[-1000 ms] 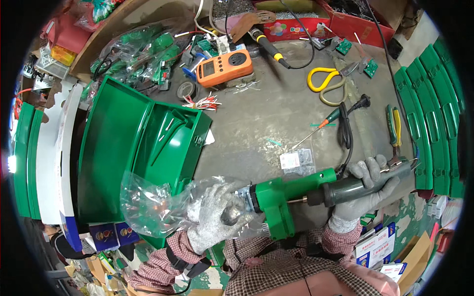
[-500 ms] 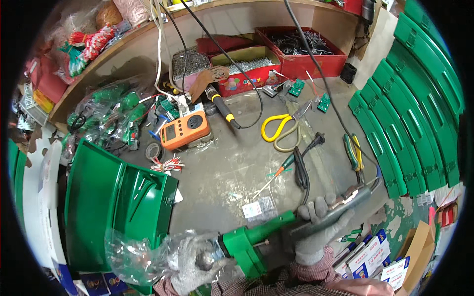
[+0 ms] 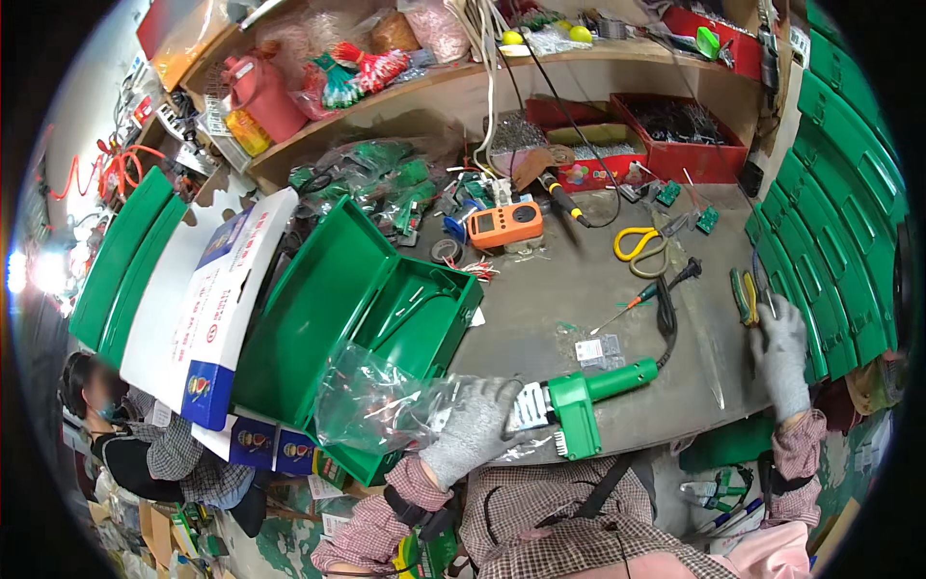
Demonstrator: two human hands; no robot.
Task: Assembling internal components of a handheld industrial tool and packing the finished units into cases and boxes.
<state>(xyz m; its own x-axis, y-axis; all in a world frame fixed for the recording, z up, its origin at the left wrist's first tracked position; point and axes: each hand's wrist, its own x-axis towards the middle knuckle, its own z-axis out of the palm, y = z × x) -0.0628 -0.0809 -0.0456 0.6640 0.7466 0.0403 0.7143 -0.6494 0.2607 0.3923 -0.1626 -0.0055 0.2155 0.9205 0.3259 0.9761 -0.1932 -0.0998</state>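
My left hand [image 3: 476, 431], in a grey glove, grips the front end of a green power tool [image 3: 590, 400] that lies on the grey bench near its front edge. A crumpled clear plastic bag [image 3: 371, 400] is bunched against that hand and the tool's nose. A black cord [image 3: 666, 314] runs from the tool's handle toward the back. My right hand [image 3: 783, 355], also gloved, is off the tool and stretched out at the right. Its fingertips rest at a pair of green and yellow pliers [image 3: 746, 292].
An open green plastic case [image 3: 357, 309] stands left of the tool, next to a white and blue carton [image 3: 207, 309]. An orange meter [image 3: 503, 224], yellow scissors [image 3: 637, 246], a screwdriver [image 3: 625, 311] and a small parts bag [image 3: 598, 349] lie on the bench. Green lids [image 3: 839, 203] are stacked at the right. A person [image 3: 116, 434] sits at the lower left.
My right hand has let go of the tool's handle and moved right to the pliers. The tool now lies on the bench, with my left hand still on its front end.
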